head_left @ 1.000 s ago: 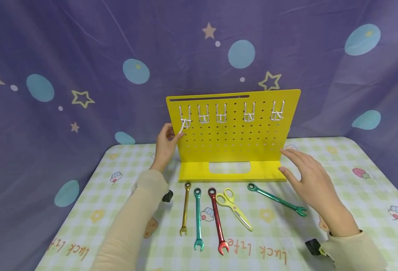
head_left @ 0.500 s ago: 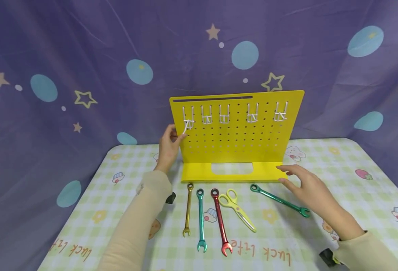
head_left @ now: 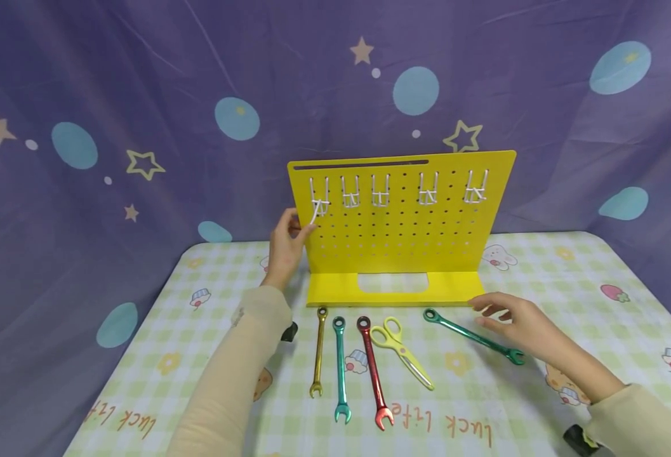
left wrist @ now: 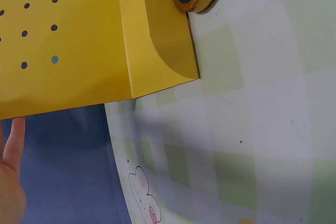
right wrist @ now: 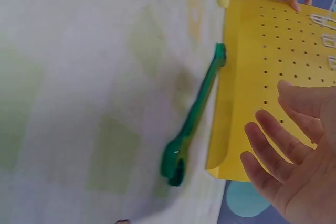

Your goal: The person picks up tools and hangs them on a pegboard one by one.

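Left of centre in the frame, left hand: fingers nearly together, with hold of the left edge of an upright yellow perforated pegboard; the thumb lies on its front face, the others are partly hidden behind.
Golden metal wrench: lower centre, flat on the green-and-white checked counter, ring end just beside the pegboard's base.
Teal-green metal wrench: next along, ring end up the frame, forked end down.
Red metal wrench: beside it, slightly slanted, forked end lowest of all.
White wire hooks: five in a row across the pegboard's upper part, the leftmost with a prong reaching down near the left thumb.
Pale-yellow scissors: handles just beside the red wrench, blades pointing to the lower right.
Dark-green metal wrench: right of centre on the counter, slanting down to the right, ring end near the pegboard's base.
Right hand: lower right, above the counter near that wrench's forked end; fingers loosely bent and parted, holding nothing.
Purple curtain: behind everything, printed with blue ovals and stars.
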The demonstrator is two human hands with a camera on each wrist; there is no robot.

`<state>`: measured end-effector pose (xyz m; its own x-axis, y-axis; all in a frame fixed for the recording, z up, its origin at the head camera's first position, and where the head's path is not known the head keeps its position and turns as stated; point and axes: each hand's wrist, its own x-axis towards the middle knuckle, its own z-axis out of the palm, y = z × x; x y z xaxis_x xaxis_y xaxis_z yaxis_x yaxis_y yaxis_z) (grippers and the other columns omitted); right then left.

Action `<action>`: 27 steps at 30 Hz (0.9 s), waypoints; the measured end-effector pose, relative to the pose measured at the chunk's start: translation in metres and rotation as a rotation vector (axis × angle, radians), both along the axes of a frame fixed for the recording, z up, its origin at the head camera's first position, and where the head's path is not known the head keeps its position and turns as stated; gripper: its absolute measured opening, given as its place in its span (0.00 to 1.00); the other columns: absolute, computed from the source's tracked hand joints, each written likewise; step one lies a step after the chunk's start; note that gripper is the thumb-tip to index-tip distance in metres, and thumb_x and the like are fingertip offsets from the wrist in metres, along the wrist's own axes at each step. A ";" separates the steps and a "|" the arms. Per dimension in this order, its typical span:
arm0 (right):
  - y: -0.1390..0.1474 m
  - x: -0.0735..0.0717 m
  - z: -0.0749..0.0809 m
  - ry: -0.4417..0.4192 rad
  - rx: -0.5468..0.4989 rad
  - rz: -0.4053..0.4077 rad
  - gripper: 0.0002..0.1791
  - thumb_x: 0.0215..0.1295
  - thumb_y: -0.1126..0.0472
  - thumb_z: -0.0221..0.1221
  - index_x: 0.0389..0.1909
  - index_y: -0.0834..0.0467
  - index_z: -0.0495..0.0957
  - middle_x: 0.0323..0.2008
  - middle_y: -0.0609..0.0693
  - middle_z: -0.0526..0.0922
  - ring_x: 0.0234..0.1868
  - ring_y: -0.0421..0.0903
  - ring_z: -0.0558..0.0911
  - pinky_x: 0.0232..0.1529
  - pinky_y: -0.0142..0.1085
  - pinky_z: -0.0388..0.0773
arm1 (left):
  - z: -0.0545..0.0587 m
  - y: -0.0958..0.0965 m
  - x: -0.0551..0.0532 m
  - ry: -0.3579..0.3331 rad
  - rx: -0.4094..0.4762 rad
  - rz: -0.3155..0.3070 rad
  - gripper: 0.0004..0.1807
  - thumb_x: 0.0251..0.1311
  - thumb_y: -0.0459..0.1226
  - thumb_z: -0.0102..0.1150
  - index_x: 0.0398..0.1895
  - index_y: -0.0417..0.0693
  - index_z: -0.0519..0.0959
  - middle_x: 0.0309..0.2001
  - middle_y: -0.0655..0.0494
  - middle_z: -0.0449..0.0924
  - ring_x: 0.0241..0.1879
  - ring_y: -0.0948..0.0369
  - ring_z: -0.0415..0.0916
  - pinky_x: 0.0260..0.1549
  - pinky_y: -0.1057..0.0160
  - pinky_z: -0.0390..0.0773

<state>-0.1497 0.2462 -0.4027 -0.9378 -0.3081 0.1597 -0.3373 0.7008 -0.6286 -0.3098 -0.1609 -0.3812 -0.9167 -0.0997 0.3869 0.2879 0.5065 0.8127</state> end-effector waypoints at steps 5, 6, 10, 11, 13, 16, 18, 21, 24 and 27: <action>0.002 -0.002 -0.010 -0.064 -0.006 -0.002 0.15 0.63 0.69 0.65 0.50 0.60 0.82 0.41 0.51 0.85 0.40 0.49 0.83 0.36 0.35 0.80 | 0.001 0.000 0.000 0.007 -0.014 0.012 0.18 0.63 0.43 0.65 0.54 0.52 0.75 0.41 0.50 0.77 0.42 0.55 0.76 0.42 0.56 0.77; 0.003 -0.003 -0.013 -0.085 -0.006 -0.002 0.14 0.63 0.68 0.65 0.50 0.60 0.82 0.40 0.50 0.85 0.39 0.48 0.83 0.35 0.36 0.80 | 0.001 0.000 0.000 0.008 -0.016 0.014 0.18 0.62 0.43 0.65 0.54 0.52 0.75 0.41 0.50 0.77 0.42 0.55 0.76 0.42 0.56 0.77; 0.003 -0.005 -0.023 -0.161 0.006 0.015 0.12 0.63 0.64 0.66 0.47 0.58 0.83 0.37 0.47 0.83 0.37 0.45 0.81 0.35 0.36 0.79 | 0.001 0.000 0.001 -0.001 -0.020 0.015 0.18 0.63 0.44 0.65 0.54 0.53 0.76 0.41 0.51 0.78 0.41 0.55 0.75 0.41 0.57 0.76; 0.003 -0.005 -0.025 -0.166 0.008 0.022 0.11 0.63 0.63 0.66 0.46 0.58 0.83 0.36 0.46 0.83 0.37 0.44 0.81 0.35 0.36 0.79 | 0.000 0.000 0.000 -0.004 -0.019 0.014 0.18 0.63 0.44 0.65 0.54 0.52 0.76 0.41 0.51 0.79 0.41 0.55 0.75 0.41 0.57 0.76; 0.002 -0.007 -0.028 -0.169 0.008 0.035 0.11 0.61 0.62 0.68 0.44 0.57 0.84 0.35 0.45 0.82 0.35 0.42 0.80 0.35 0.35 0.78 | 0.000 0.000 0.001 -0.006 -0.017 0.017 0.18 0.63 0.44 0.65 0.53 0.53 0.76 0.41 0.51 0.79 0.41 0.55 0.75 0.40 0.57 0.76; 0.000 -0.009 -0.032 -0.164 0.014 0.048 0.10 0.59 0.62 0.70 0.42 0.57 0.84 0.32 0.43 0.81 0.31 0.40 0.77 0.33 0.34 0.77 | 0.000 0.000 0.001 -0.002 -0.013 0.015 0.18 0.63 0.44 0.65 0.53 0.52 0.76 0.41 0.50 0.78 0.41 0.55 0.75 0.40 0.57 0.77; -0.002 -0.010 -0.033 -0.159 0.032 0.051 0.10 0.58 0.63 0.70 0.40 0.58 0.84 0.30 0.43 0.79 0.30 0.39 0.75 0.32 0.33 0.75 | 0.000 0.000 0.001 0.002 -0.011 0.012 0.18 0.63 0.43 0.65 0.53 0.52 0.76 0.41 0.50 0.79 0.41 0.54 0.76 0.40 0.56 0.77; -0.005 -0.011 -0.033 -0.164 0.067 0.050 0.09 0.57 0.64 0.70 0.39 0.60 0.84 0.28 0.42 0.78 0.28 0.40 0.73 0.29 0.33 0.72 | 0.000 -0.001 0.000 0.008 -0.014 0.010 0.18 0.62 0.43 0.65 0.53 0.51 0.76 0.41 0.49 0.79 0.41 0.54 0.77 0.41 0.56 0.78; -0.008 -0.011 -0.031 -0.176 0.097 0.040 0.07 0.58 0.66 0.69 0.37 0.61 0.83 0.28 0.43 0.79 0.29 0.41 0.73 0.29 0.34 0.73 | -0.001 -0.001 0.000 0.008 -0.017 0.011 0.17 0.63 0.43 0.65 0.53 0.51 0.76 0.41 0.49 0.80 0.41 0.54 0.77 0.42 0.56 0.78; -0.010 -0.012 -0.030 -0.186 0.120 0.032 0.07 0.58 0.66 0.69 0.36 0.62 0.82 0.28 0.44 0.79 0.29 0.41 0.74 0.30 0.35 0.74 | 0.000 -0.001 0.000 0.011 -0.023 0.010 0.16 0.63 0.42 0.65 0.52 0.51 0.76 0.40 0.49 0.80 0.41 0.54 0.78 0.42 0.56 0.78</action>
